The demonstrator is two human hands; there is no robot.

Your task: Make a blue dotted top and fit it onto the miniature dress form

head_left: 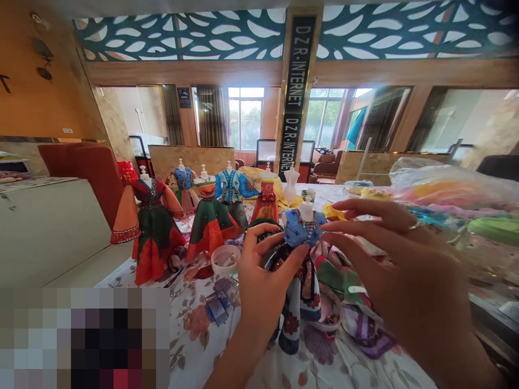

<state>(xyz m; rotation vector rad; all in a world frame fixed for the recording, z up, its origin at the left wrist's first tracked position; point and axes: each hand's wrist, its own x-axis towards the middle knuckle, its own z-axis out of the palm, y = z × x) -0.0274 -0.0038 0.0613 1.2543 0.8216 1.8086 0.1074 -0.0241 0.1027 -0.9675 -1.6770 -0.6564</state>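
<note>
A small mannequin (308, 201) stands in front of me in a blue sleeveless vest (299, 231) with beaded trim, above a dark and white patterned skirt (302, 294). My left hand (263, 265) wraps round its left side, thumb pressed on the vest's lower front. From the right, my right hand (399, 265) reaches in; its thumb and a finger come together at the vest's right edge, while another finger is stretched out above. A ring is on that hand. Beneath the skirt sits a round pale bowl (330, 324) with small bits inside.
Dressed mannequins stand to the left, among them one in red and green (152, 232). A white bowl (225, 260) and a clear plastic box (218, 309) lie on the floral tablecloth (182, 351). At right are folded fabrics (365, 329) and a green-lidded jar (494, 229).
</note>
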